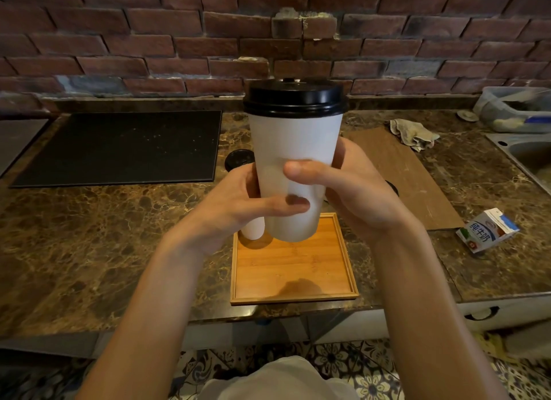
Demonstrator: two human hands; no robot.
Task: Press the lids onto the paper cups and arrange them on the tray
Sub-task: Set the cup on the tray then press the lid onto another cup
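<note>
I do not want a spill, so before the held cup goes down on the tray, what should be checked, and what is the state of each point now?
1. Lid seated: the black lid sits level on the paper cup. Ok on the visible side.
2. Grip: the left hand and the right hand both hold the cup. Ok.
3. Free place: the near part of the tray is bare. Ok.
4. Clearance: the second cup stands at the tray's far left corner, close under the held cup. Cannot tell.
5. Second cup's lid: hidden behind the left hand. Cannot tell.
6. Spare lid on the counter: ok.
</note>
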